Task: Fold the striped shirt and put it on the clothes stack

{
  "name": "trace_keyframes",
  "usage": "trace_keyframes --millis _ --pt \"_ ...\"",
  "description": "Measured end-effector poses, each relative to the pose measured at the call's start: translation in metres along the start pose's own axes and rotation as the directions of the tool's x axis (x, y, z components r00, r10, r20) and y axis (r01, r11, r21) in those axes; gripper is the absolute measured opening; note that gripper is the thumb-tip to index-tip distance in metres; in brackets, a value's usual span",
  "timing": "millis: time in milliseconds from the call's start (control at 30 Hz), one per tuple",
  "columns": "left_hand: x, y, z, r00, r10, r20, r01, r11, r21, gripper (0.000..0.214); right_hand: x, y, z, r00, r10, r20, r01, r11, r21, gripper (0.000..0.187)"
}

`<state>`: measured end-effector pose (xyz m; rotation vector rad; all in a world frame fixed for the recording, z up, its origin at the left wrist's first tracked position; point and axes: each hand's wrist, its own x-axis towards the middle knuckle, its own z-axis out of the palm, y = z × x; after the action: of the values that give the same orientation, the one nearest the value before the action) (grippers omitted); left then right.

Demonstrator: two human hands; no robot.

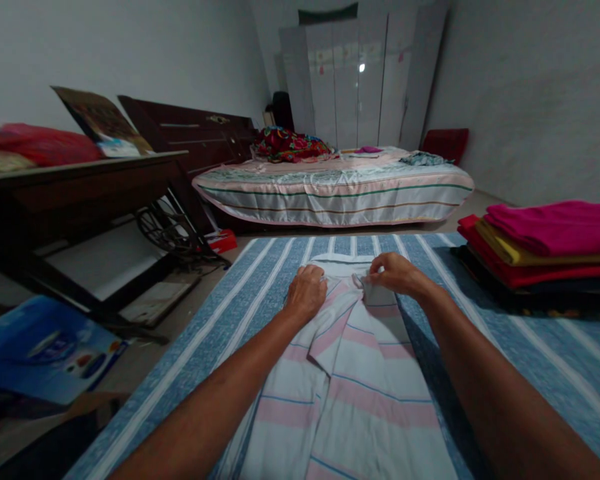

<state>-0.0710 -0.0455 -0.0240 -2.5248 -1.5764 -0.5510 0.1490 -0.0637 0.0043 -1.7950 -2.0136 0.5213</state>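
blue box (50, 350) far left, cut off by frame edge, print blurry. left hand (307, 292) curled on upper left of striped garment (375, 393), fingertips hidden, can't tell if it's pinching. garment lies on blue striped sheet (245, 287), rumpled, lower end cut off at bottom. right hand (394, 272) pinches cloth near garment's top edge, grip detail unclear. folded clothes stack (555, 247), right side cut off.

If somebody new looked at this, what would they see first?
Probably the striped white garment in the middle, with the left hand and right hand at its far end. Next, the bright stack of folded cloths on the right, pink on top. Then maybe the red patterned bundle on the bed behind.
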Motion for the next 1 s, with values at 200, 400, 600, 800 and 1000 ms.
trace_keyframes --millis 200,400,600,800,1000 --pt "-0.017 0.031 -0.022 0.994 0.085 0.072 -0.079 0.993 -0.083 0.017 -0.003 -0.005 -0.007 0.993 -0.094 0.077 0.096 0.995 -0.023 0.012" --pt "-0.022 0.045 -0.022 0.981 0.105 0.164 -0.072 0.978 -0.196 0.018 -0.009 -0.022 -0.008 0.957 -0.227 0.181 0.250 0.961 -0.114 0.022" --pt "-0.031 0.043 -0.009 0.983 0.112 0.143 -0.085 0.979 -0.184 0.020 -0.012 -0.037 0.002 0.959 -0.199 0.201 0.249 0.930 -0.269 0.032" --pt "-0.036 0.040 -0.004 0.985 0.125 0.118 -0.105 0.980 -0.166 0.022 -0.006 -0.032 0.015 0.934 -0.269 0.234 0.325 0.912 -0.251 0.030" --pt "-0.038 0.042 -0.005 0.984 0.135 0.115 -0.117 0.981 -0.154 0.018 -0.008 -0.028 0.004 0.915 -0.327 0.237 0.370 0.913 -0.173 0.026"
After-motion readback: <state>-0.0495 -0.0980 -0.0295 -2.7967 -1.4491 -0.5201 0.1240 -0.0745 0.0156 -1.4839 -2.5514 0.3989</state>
